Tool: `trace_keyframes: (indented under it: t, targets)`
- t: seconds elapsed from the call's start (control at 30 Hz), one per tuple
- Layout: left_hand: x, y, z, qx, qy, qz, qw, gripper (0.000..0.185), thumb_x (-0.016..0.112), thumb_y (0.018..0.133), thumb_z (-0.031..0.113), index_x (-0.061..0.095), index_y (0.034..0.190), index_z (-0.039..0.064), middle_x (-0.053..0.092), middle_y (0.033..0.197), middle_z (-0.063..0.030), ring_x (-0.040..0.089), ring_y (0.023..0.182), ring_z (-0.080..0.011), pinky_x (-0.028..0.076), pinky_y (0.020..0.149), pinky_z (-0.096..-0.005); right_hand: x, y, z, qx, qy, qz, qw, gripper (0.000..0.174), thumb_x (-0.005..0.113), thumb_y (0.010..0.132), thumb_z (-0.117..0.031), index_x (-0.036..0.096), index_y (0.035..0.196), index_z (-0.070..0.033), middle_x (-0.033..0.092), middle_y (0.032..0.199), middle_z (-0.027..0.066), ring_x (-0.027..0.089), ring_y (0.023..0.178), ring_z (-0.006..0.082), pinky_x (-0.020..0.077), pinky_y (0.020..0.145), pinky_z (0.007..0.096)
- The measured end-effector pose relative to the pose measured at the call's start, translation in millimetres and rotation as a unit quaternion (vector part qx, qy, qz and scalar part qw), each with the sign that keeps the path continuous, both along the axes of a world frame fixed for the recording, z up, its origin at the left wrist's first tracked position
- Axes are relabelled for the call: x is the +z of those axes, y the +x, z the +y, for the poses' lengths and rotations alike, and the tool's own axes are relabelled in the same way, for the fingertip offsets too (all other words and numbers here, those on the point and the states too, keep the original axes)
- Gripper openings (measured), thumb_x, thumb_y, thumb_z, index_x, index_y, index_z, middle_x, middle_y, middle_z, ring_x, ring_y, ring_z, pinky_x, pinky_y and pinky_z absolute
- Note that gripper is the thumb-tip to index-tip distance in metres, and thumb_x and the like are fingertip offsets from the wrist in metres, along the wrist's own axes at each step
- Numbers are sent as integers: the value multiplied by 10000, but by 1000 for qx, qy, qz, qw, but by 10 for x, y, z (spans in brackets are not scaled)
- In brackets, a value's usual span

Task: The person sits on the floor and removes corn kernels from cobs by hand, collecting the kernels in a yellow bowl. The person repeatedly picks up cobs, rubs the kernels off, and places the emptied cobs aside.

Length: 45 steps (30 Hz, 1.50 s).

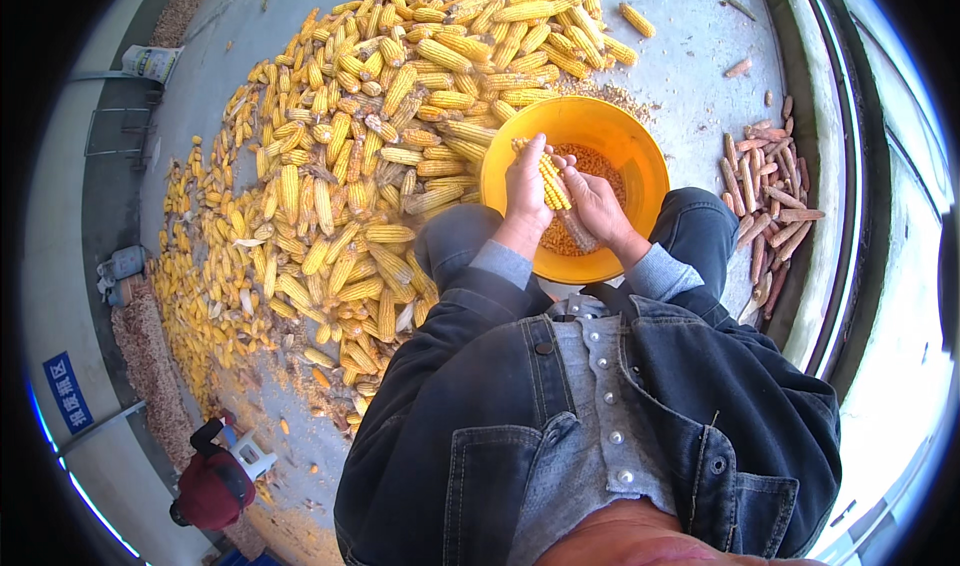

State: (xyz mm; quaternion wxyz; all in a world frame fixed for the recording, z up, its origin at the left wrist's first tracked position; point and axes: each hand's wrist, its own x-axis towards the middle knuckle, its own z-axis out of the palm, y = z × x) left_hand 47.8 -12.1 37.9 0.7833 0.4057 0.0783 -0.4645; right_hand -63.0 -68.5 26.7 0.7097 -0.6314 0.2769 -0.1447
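A partly shelled corn cob [553,183] is held over a yellow plastic tub [652,183]. My left hand [527,187] grips its upper part, where yellow kernels remain. Around the lower part, which is bare of kernels, my right hand [598,204] is closed, its thumb near the kernels' edge. Loose corn kernels [592,162] lie in the bottom of the tub, which stands between my knees. A large pile of yellow corn cobs [352,161] spreads on the floor, reaching the tub's left side.
Bare shelled cobs [772,183] lie heaped at the right by a low ledge [821,191]. Scattered kernels [615,99] lie beyond the tub. At the lower left, another person [214,491] in dark red is beside a white plastic stool [251,455]. A sack [150,63] lies at the left wall.
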Motion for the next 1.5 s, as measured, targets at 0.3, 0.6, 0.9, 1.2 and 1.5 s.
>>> trace_keyframes:
  t: [0.3,0.6,0.9,1.2,1.5]
  targets:
    - [-58,-7,22,-54,-24,2,998,189,587,900,253,539,909,70,626,811,-112,630,806,-240,521,737,-355,21,-8,49,41,13,3,999,468,427,998,-372,575,1114,57,633,895,142,586,810,175,479,739,317]
    - [-55,0,26,-90,-41,48,994,174,563,901,250,512,863,87,650,864,-147,640,863,-269,528,770,-370,-38,-15,27,-93,217,19,972,417,417,1007,-322,614,1036,44,631,860,107,550,782,111,448,730,256]
    - [-108,-14,23,-3,3,51,999,186,615,876,216,491,856,79,629,837,-148,648,809,-263,542,709,-350,153,-50,39,79,-18,-28,996,424,479,982,-350,562,1120,43,607,889,79,559,825,136,461,758,297]
    - [-190,-123,8,6,30,41,999,175,616,879,225,512,904,87,564,786,-67,619,753,-213,517,685,-337,46,-88,61,61,-21,24,998,423,420,1000,-377,593,1010,8,603,813,86,553,758,153,458,712,306]
    - [-294,-142,33,-32,56,11,998,187,601,892,219,559,998,70,647,787,-108,622,689,-197,512,644,-324,-141,-63,37,71,-197,50,977,318,404,983,-211,586,906,38,605,806,179,574,706,216,468,681,352]
